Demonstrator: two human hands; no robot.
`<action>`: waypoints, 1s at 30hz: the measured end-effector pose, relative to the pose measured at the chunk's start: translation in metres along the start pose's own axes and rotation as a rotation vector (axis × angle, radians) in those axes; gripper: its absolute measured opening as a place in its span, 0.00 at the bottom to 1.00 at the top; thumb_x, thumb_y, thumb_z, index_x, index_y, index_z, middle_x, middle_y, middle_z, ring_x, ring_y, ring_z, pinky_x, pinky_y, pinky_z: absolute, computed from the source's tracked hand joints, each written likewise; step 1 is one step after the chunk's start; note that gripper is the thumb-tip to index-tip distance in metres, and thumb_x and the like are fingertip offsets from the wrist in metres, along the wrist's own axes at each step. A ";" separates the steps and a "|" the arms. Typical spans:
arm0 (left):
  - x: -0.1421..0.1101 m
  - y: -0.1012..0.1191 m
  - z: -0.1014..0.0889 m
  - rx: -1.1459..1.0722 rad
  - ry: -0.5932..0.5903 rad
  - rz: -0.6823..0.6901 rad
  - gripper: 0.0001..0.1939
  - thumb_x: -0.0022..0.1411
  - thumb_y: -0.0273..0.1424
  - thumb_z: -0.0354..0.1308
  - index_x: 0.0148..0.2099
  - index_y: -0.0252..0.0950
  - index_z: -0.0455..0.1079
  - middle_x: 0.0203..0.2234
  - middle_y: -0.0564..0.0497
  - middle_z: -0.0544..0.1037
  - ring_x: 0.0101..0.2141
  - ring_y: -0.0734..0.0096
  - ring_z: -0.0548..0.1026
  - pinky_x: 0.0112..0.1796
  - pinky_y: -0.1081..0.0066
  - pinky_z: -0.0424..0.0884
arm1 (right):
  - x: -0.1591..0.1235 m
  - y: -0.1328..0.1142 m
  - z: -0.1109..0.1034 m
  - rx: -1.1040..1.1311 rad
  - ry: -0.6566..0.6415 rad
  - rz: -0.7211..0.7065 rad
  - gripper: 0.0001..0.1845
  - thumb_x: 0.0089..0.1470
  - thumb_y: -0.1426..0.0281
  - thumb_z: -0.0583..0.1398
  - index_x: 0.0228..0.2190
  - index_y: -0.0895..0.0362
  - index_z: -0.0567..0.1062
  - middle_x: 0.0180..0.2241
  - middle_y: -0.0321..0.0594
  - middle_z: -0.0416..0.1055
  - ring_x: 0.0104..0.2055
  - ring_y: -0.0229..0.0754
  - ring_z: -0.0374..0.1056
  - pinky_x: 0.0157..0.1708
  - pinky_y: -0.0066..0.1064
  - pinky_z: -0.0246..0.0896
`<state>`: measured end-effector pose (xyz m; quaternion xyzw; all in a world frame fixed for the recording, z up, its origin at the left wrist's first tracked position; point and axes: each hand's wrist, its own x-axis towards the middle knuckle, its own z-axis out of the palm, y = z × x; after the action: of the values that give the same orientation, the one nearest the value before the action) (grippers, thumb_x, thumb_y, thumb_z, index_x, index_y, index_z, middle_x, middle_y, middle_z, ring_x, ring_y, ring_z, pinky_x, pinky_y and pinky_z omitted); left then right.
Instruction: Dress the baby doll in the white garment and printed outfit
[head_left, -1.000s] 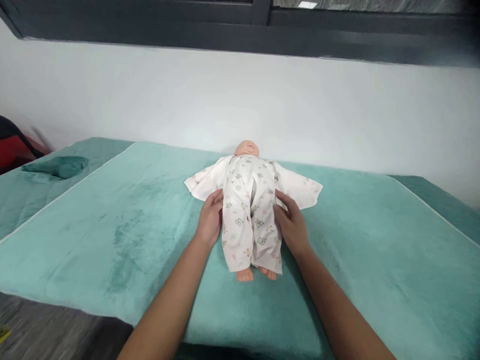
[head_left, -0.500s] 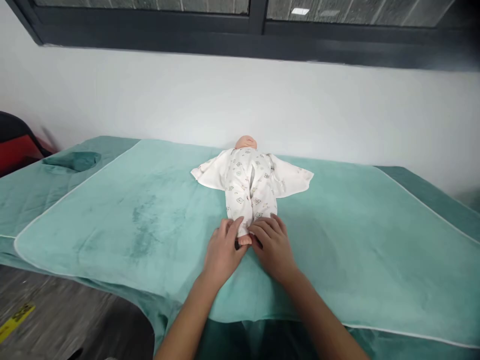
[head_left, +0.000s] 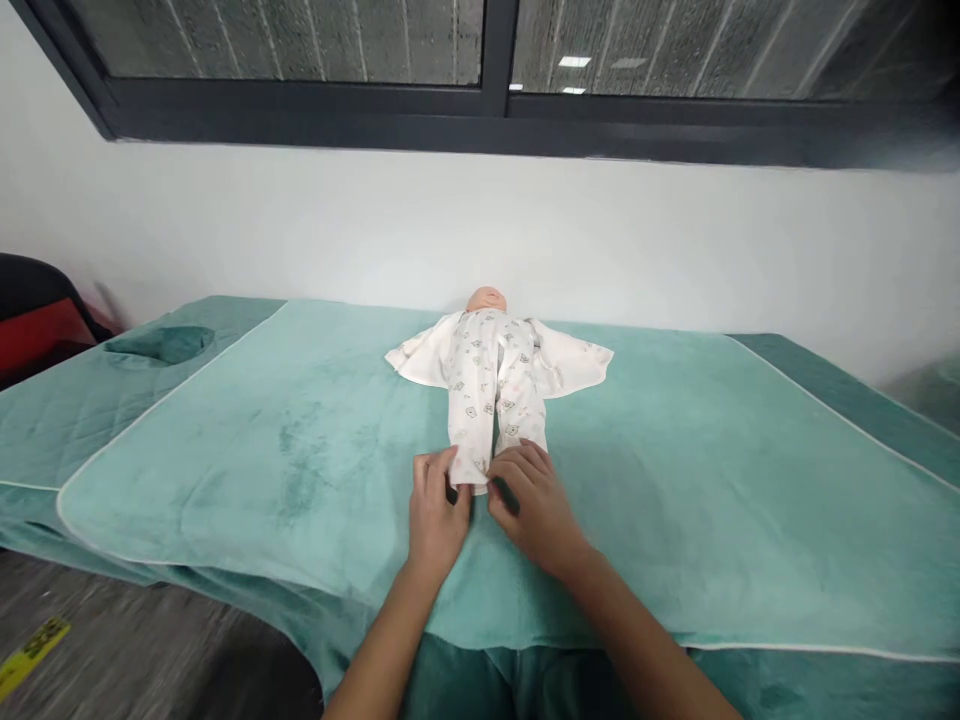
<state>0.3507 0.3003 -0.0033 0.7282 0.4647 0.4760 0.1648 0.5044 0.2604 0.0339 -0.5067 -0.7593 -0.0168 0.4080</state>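
A baby doll (head_left: pixel 487 298) lies on its back, its head towards the wall. It wears white patterned pants (head_left: pixel 472 400) and a white top (head_left: pixel 571 358) whose wide sleeves spread out to both sides. My left hand (head_left: pixel 437 515) is closed at the cuff of the pant leg on the left, thumb and fingers pinching its outer edge. From the other side, my right hand (head_left: pixel 538 510) pinches the inner edge of the same cuff. It also covers the lower end of the other pant leg. No foot shows at either cuff.
A green padded cover (head_left: pixel 300 540) with pale piping lies over the bed, which has a face hole (head_left: pixel 161 344) at the left. Behind stand a white wall (head_left: pixel 360 220) and a dark window frame (head_left: pixel 300 115). A red and black chair (head_left: pixel 45 325) is at far left.
The foot that showed below the left-side cuff is now covered by the fabric. My left hand has moved to the cuff's outer edge, and the pant leg lies straighter. The view has tilted up slightly.
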 end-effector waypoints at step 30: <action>0.014 0.051 0.031 0.182 -0.178 0.373 0.04 0.67 0.26 0.50 0.41 0.38 0.65 0.31 0.52 0.75 0.36 0.67 0.73 0.58 0.51 0.62 | -0.026 0.032 -0.048 0.414 0.069 0.492 0.04 0.56 0.67 0.59 0.33 0.54 0.71 0.33 0.37 0.69 0.36 0.41 0.67 0.40 0.35 0.64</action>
<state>0.4054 0.2923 0.0236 0.8526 0.3467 0.3880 0.0481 0.5625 0.2355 0.0367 -0.5805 -0.5870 0.2199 0.5197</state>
